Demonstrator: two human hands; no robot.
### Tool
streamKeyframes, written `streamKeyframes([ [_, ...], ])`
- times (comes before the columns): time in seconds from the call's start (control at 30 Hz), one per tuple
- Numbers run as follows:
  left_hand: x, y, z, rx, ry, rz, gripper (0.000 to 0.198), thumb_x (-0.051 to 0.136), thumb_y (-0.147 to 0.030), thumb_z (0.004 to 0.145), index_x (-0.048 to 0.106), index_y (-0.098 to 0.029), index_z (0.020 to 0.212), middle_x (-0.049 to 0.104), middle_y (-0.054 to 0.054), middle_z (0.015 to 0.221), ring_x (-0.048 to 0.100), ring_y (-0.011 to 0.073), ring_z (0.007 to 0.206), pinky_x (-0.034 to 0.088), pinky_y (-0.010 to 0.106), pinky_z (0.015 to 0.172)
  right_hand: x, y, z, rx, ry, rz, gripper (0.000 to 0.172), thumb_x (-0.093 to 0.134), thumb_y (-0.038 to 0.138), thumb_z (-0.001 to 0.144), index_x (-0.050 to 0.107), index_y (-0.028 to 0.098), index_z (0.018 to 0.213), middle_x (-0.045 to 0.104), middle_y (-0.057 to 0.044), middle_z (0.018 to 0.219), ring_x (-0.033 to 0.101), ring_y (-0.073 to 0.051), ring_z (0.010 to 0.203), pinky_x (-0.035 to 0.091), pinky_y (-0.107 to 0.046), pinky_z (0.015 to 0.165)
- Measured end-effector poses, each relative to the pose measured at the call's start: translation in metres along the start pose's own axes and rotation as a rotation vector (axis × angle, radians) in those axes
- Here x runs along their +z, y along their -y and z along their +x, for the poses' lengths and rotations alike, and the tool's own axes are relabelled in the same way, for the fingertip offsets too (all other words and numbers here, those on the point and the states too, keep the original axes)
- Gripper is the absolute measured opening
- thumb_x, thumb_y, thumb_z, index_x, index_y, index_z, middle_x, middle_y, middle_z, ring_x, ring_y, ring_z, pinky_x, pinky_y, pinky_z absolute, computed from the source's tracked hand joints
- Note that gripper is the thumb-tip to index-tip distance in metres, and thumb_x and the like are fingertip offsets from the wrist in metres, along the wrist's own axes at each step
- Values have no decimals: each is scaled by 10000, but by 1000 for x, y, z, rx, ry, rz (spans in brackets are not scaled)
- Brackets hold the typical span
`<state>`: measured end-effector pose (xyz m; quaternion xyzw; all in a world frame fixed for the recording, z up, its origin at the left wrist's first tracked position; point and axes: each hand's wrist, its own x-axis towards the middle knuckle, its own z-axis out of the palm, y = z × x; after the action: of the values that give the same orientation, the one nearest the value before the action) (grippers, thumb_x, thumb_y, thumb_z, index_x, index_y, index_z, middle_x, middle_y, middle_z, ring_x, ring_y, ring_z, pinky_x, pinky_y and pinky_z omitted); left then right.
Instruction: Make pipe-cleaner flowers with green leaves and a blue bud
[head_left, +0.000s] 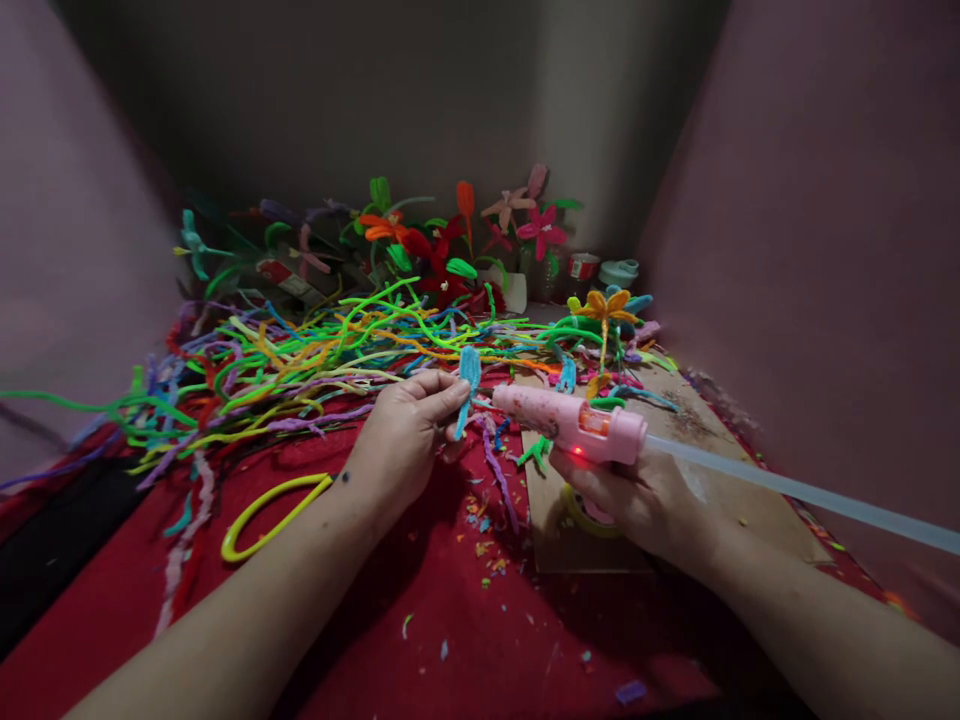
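At far left, a tangle of fuzzy stems (300, 350) is spreading across the red-covered desk (450, 640), and a yellow loop (277, 515) is lying beside my left forearm. My left hand (397, 440) is pinching a folded blue piece (470, 367) upright at the middle, in front of the tangle. Fuzzy flowers (439, 255) are standing behind. Just right of the piece, a pink glue gun (540, 410) is pointing its nozzle at it — whether they are touching, I cannot tell. I am, I judge, gluing this piece; the next move is calling for a steady nozzle and fingertips clear of the heat. Farther back, a red-and-white container (583, 265) and a lidded container (619, 273) are standing side by side, their contents hidden. My right hand (637, 500) is gripping the gun — a translucent glue stick (810, 492) is jutting from its rear, above some cardboard (720, 470).
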<state>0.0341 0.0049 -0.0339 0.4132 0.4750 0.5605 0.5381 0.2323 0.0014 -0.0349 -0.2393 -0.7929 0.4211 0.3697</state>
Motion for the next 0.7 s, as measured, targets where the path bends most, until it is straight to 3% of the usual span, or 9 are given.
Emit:
streamKeyframes([
  [0.17,0,0,0,7,3,-3,174,663,-242,692,523,-154,638,503,-33,487,397,67,367,302,193,357,0,0,-1,35,-16,2,460,477,154,872,472,238,1325,547,-27,1306,612,-221,1048,449,-399,987],
  [0.3,0,-1,-1,10,9,10,174,661,-235,692,519,-155,629,488,-37,471,388,66,363,298,190,355,0,-1,0,-7,-22,17,475,494,155,859,471,231,1328,539,-29,1316,537,-249,1168,402,-420,1036],
  [0.5,1,1,-1,-4,17,3,155,670,-233,683,545,-146,654,523,-25,522,392,59,381,292,186,359,1,-1,0,-34,-58,28,456,485,151,863,488,235,1311,537,-23,1320,501,-240,1215,408,-395,1038],
  [0.7,1,0,-1,-23,7,5,165,681,-235,668,545,-144,644,498,-38,507,377,49,382,288,177,362,2,-4,0,-50,-68,56,442,480,163,874,486,228,1311,509,-20,1348,442,-240,1267,325,-402,1095],
])
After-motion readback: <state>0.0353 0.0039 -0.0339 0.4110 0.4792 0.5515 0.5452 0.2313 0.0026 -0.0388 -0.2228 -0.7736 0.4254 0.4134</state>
